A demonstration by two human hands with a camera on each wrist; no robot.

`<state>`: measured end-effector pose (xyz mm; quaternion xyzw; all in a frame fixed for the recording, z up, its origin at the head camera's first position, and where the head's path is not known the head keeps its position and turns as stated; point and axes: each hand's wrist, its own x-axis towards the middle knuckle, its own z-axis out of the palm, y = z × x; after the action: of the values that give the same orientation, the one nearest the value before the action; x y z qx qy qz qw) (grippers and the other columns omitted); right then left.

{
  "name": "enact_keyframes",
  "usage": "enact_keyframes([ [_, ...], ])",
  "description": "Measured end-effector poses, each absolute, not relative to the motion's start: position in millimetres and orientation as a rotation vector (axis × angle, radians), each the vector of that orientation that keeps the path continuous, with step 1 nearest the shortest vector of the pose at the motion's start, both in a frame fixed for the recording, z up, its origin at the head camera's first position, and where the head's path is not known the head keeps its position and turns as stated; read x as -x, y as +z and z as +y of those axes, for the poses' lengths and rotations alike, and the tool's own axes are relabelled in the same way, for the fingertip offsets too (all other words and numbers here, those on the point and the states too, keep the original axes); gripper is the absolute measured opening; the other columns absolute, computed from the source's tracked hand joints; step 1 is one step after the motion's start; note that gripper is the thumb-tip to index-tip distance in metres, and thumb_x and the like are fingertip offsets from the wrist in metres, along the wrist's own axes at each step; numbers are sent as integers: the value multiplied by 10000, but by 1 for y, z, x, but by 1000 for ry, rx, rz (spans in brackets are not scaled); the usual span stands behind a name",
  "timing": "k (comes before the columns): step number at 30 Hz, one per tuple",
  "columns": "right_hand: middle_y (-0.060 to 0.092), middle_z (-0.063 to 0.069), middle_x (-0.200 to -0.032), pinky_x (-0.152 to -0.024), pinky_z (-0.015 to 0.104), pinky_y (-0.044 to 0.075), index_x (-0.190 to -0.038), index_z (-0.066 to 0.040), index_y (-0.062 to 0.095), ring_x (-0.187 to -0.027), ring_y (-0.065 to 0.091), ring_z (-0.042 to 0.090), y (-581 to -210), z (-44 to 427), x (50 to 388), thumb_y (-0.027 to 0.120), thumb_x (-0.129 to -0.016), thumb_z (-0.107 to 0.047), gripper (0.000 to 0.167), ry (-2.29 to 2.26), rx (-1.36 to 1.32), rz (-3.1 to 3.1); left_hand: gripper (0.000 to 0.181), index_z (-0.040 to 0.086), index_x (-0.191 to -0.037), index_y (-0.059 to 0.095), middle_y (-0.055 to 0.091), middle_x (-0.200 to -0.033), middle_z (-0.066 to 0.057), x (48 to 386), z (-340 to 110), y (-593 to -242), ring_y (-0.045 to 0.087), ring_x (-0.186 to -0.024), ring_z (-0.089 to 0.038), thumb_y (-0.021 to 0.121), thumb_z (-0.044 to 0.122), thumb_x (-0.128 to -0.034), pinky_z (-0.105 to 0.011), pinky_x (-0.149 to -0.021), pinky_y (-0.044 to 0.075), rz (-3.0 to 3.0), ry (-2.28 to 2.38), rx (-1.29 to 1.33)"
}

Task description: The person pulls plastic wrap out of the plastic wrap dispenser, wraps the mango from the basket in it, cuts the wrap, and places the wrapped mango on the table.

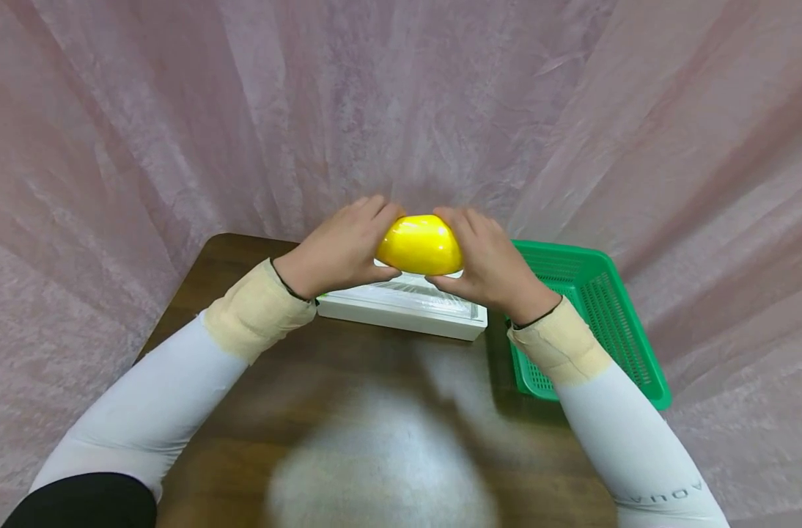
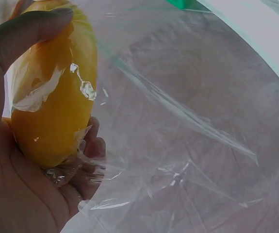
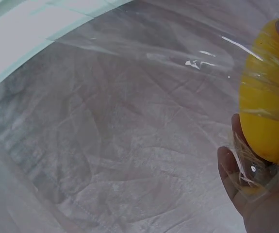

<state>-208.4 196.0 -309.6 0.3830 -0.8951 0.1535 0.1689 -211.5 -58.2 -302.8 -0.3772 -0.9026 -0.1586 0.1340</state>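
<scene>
A smooth, shiny yellow fruit (image 1: 421, 246), shaped like a mango, is raised over a white box (image 1: 401, 319). My left hand (image 1: 348, 246) grips its left end, with the thumb across it in the left wrist view. From the other side my right hand (image 1: 487, 257) grips the right end, fingers at the far side and thumb below. Clear plastic film (image 2: 178, 160) lies over the fruit, crumpled near the fingers in both wrist views. More film (image 3: 192, 63) spreads away from the fruit in the right wrist view. Its far end cannot be traced.
A green plastic basket (image 1: 628, 334) stands at the right side of the brown wooden table (image 1: 276, 440). Pink curtains (image 1: 407, 95) hang behind and along both sides. The white box lies near the table's back, with shiny film on its top.
</scene>
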Motion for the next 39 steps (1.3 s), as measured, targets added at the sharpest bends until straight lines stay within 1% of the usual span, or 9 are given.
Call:
enact_keyframes([
  [7,599,136,-1146,-858,502,490,-1396,-71,458,-991,569,305,-314,196,191,863,-756,-324,799,443,-1098,-2542,639,69,-1257,543,554,-1053,-78,195,-59,-306,513,-923,-253,852,333,-765,-370,-818,500,-2626,-453,1103],
  [12,602,152,-1152,-864,494,501,-1412,-54,449,-998,587,316,-318,195,176,877,-744,-346,846,400,-1076,-2567,640,76,-1246,549,563,-1039,-72,183,-59,-310,528,-906,-249,855,354,-757,-385,-788,513,-2624,-429,1124],
  [15,603,161,-1170,-863,487,511,-1419,-36,447,-1015,595,320,-322,195,168,893,-736,-361,878,374,-1076,-2574,651,69,-1245,547,572,-1054,-73,178,-60,-313,542,-923,-251,856,361,-752,-391,-794,524,-2629,-408,1135],
  [18,603,163,-1163,-850,479,516,-1424,-29,444,-990,596,318,-326,194,162,917,-713,-378,923,362,-1077,-2583,648,57,-1238,548,572,-1053,-77,172,-60,-317,543,-930,-250,854,356,-751,-382,-814,518,-2634,-404,1148],
  [21,605,163,-1168,-848,477,518,-1429,-29,443,-988,597,320,-331,194,154,929,-695,-410,960,370,-1075,-2597,658,48,-1224,550,569,-1016,-77,166,-61,-321,543,-899,-248,866,357,-736,-376,-809,504,-2633,-390,1158],
  [26,602,152,-1212,-874,476,516,-1437,-39,436,-1032,594,309,-342,193,140,912,-706,-460,968,392,-1080,-2639,671,60,-1204,560,564,-961,-53,154,-62,-331,539,-838,-231,888,375,-710,-364,-754,493,-2654,-369,1172],
  [28,601,145,-1201,-869,465,515,-1437,-41,433,-1013,590,294,-347,192,135,903,-715,-474,964,394,-1088,-2654,659,72,-1192,569,564,-956,-39,149,-63,-336,537,-827,-217,887,386,-708,-359,-736,493,-2663,-361,1180],
  [33,601,127,-1190,-866,438,522,-1438,-41,434,-996,588,266,-362,191,121,883,-732,-498,954,429,-1112,-2691,635,90,-1155,579,558,-939,-12,135,-65,-349,522,-811,-182,894,404,-703,-333,-725,480,-2703,-371,1206],
  [39,605,92,-1188,-826,395,523,-1439,-64,435,-963,580,225,-383,190,107,882,-729,-505,948,483,-1115,-2742,680,100,-1195,578,566,-957,5,123,-66,-366,517,-829,-164,904,435,-700,-322,-747,472,-2791,-403,1234],
])
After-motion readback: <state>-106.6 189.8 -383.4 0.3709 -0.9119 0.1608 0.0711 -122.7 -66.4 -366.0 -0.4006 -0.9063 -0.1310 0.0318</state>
